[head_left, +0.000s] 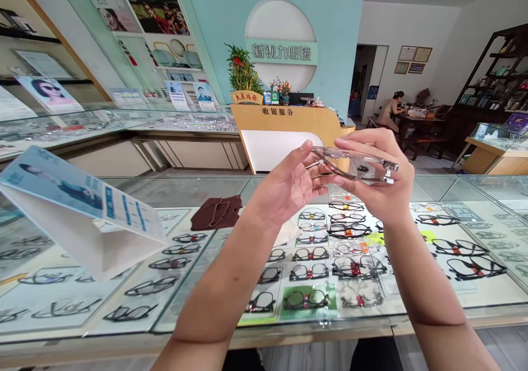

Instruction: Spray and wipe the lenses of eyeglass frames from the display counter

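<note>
A pair of clear-framed eyeglasses (344, 159) is raised above the glass display counter, in front of me. My right hand (385, 165) pinches it between thumb and fingers, with the metal hinge end jutting out over the palm. At the other end of the frame, my left hand (295, 187) has its thumb and fingertips closed on it. Behind my left forearm a brown cloth (216, 212) lies on the countertop. Something pale and flat (289, 232), perhaps paper or cloth, is partly hidden by my left wrist.
Rows of eyeglasses (309, 272) fill the glass counter (198, 294) beneath my arms. A folded card sign (91, 206) stands on its left. Beyond are a cashier desk (289, 119), further display cases (185, 121) and a person (391, 110) seated at a table.
</note>
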Action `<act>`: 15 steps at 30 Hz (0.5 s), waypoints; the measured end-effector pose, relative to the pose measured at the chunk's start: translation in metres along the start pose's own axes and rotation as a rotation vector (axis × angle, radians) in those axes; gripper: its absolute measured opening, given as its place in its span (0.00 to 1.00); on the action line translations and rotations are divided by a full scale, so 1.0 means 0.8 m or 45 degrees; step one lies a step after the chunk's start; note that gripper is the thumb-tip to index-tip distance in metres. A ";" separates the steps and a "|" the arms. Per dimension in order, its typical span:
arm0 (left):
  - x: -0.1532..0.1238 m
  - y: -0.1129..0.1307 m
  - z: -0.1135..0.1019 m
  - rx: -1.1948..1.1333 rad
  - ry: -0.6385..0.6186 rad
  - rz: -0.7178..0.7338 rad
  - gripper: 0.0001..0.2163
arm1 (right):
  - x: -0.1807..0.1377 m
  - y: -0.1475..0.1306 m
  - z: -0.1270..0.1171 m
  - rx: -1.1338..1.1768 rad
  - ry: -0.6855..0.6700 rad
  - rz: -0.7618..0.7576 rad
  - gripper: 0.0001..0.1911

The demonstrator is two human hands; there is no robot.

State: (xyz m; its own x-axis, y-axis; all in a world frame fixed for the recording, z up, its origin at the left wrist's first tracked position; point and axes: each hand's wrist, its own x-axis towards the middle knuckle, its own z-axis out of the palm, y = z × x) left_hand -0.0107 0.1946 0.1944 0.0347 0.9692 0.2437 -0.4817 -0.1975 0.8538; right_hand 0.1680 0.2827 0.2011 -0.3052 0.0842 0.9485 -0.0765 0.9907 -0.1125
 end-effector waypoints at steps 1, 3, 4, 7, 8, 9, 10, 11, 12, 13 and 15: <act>0.001 -0.001 0.000 0.002 -0.004 -0.005 0.26 | -0.001 -0.001 0.000 -0.013 0.019 -0.006 0.20; 0.002 -0.002 0.000 0.010 -0.009 -0.009 0.27 | -0.002 -0.001 0.000 -0.033 0.053 -0.022 0.18; 0.002 -0.003 0.000 0.016 -0.012 -0.015 0.27 | -0.002 -0.001 0.000 -0.041 0.068 -0.030 0.17; 0.003 -0.005 -0.001 0.048 -0.025 -0.044 0.30 | -0.005 0.002 0.001 -0.050 0.105 -0.040 0.15; 0.003 -0.006 0.000 0.060 -0.028 -0.053 0.30 | -0.006 0.003 0.002 -0.050 0.118 -0.040 0.15; 0.002 -0.006 0.001 0.070 -0.024 -0.059 0.29 | -0.006 0.003 0.002 -0.048 0.131 -0.041 0.15; 0.002 -0.006 0.002 0.076 -0.015 -0.060 0.28 | -0.006 0.003 0.001 -0.047 0.137 -0.041 0.15; 0.002 -0.005 0.004 0.078 -0.003 -0.058 0.27 | -0.005 0.003 0.001 -0.044 0.134 -0.044 0.15; 0.001 -0.004 0.006 0.076 0.013 -0.056 0.25 | -0.004 0.002 0.000 -0.038 0.117 -0.050 0.15; 0.001 -0.003 0.009 0.075 0.026 -0.057 0.24 | -0.002 0.000 -0.002 -0.027 0.087 -0.060 0.16; 0.001 -0.001 0.012 0.085 0.039 -0.059 0.24 | 0.002 -0.003 -0.005 0.010 0.001 -0.084 0.17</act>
State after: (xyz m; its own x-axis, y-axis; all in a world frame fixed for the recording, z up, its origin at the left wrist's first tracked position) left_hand -0.0020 0.1942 0.1982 0.0281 0.9813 0.1903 -0.4206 -0.1610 0.8928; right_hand 0.1718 0.2809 0.2042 -0.2983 0.0187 0.9543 -0.1037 0.9933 -0.0518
